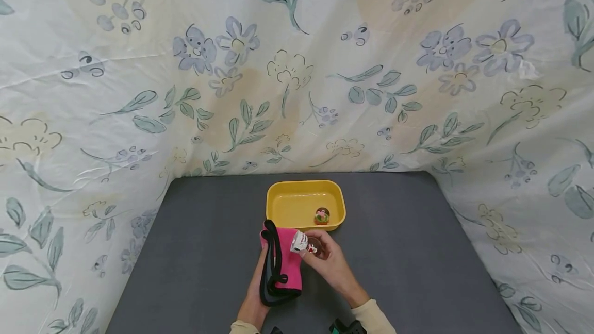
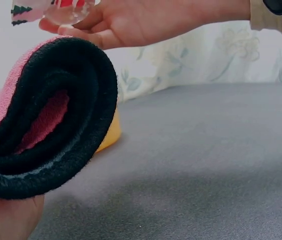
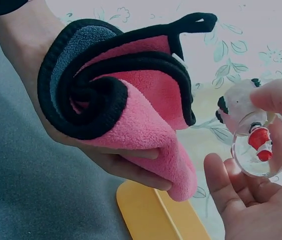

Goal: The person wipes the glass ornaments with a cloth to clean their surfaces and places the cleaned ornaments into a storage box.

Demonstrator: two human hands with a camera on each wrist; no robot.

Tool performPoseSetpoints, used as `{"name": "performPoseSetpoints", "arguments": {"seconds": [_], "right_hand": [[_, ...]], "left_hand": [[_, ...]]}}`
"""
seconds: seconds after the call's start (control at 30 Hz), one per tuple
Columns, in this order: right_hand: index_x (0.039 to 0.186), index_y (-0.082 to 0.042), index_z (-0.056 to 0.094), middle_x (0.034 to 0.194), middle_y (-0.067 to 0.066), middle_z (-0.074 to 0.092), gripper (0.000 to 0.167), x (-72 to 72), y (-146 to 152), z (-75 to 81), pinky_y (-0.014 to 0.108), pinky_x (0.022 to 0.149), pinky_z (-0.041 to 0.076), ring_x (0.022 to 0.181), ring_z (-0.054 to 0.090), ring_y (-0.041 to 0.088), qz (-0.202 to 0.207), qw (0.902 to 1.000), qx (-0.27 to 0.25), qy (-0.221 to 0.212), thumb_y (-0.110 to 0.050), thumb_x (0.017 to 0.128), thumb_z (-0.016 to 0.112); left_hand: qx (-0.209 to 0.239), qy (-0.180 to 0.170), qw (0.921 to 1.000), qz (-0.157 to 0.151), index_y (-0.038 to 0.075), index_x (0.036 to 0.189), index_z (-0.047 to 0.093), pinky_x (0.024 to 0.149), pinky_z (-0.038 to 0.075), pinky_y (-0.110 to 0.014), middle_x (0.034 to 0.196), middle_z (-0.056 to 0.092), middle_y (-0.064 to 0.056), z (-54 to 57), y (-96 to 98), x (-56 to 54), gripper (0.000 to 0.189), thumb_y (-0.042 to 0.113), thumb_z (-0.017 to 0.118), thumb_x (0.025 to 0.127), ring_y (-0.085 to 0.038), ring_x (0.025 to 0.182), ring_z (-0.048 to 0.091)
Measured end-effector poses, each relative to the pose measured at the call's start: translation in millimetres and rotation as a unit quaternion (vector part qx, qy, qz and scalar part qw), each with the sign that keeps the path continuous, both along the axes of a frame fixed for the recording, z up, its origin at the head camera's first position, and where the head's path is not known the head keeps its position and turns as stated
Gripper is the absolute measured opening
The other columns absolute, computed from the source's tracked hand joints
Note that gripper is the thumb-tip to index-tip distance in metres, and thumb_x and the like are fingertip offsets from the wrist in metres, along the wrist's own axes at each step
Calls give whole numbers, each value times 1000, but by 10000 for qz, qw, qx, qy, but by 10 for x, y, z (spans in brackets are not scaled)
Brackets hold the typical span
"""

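My left hand (image 1: 254, 288) grips a folded, partly rolled cloth (image 1: 289, 259), pink on one face and grey-blue on the other, with black edging and a hanging loop (image 3: 196, 23). In the right wrist view its fingers wrap under the pink side. My right hand (image 1: 335, 266) pinches a small snow globe (image 3: 253, 150) between thumb and fingers, just right of the cloth. The globe has a clear ball with a red-and-white figure inside and a white base with black patches, tipped sideways towards the cloth. Cloth and globe are both held up in front of the tray.
A yellow tray (image 1: 292, 205) stands on the dark grey table (image 1: 394, 251) beyond my hands. Inside it, near the right front corner, lies a small round ornament (image 1: 322, 215) with a pink and green figure. Flower-patterned fabric (image 1: 297, 92) hangs around the back and sides.
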State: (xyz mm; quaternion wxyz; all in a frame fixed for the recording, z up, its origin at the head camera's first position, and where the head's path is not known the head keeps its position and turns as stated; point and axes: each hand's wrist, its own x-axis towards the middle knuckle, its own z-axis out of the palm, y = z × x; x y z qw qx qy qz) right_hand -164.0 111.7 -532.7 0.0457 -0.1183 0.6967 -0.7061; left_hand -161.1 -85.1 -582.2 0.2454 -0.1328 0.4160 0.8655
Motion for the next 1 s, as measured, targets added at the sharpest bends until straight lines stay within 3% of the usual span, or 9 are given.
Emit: {"name": "performPoseSetpoints", "arguments": {"seconds": [0.1,0.23,0.43,0.67,0.83,0.9,1.0], "right_hand": [[130,-4,53,125,21,59,41,-12,12,8,23,86,55,107,61,10,-36,9998,136,-112,-8,93,71],[130,-8,54,126,18,61,42,-30,34,18,24,86,55,108,61,12,-119,9989,349,-276,-10,92,73],[127,-15,59,124,9,66,41,-65,65,18,25,82,51,108,62,12,-253,9957,701,-545,-14,89,76],[126,-18,60,127,7,64,42,-69,64,-8,24,81,52,111,58,15,-161,9915,1070,-727,-18,88,78],[124,-17,62,117,8,61,40,-61,49,-31,21,68,48,84,57,8,-153,9874,1530,-377,-19,88,79],[122,-18,63,111,7,59,38,-60,39,-42,20,65,48,75,54,6,-164,9830,1821,-175,-19,87,80],[120,-20,63,106,4,57,36,-61,25,-64,20,64,48,72,52,5,-122,9744,2241,107,-21,87,80]], "left_hand": [[-2,77,10000,-49,30,139,53,86,47,-21,106,67,17,24,23,-3,68,79,39,93,0,96,60],[23,191,9998,-74,25,156,30,93,46,-23,120,61,17,45,40,-3,86,82,33,92,-1,106,56],[234,209,9995,-68,23,163,13,99,46,-25,132,58,17,32,58,7,92,82,28,93,-2,114,55],[-113,138,9997,-161,24,162,17,100,47,-29,135,58,12,-1,62,-7,93,85,25,92,-5,116,57],[-156,186,9995,-211,25,163,14,110,41,-33,159,39,6,-32,84,-21,92,84,26,93,-4,129,49],[-97,124,9996,-240,25,162,18,109,42,-32,157,43,6,-39,94,-26,91,84,27,93,-4,128,51],[118,74,9995,-267,29,154,38,100,47,-28,133,64,7,-33,107,-35,81,82,29,93,-4,115,60]]}}
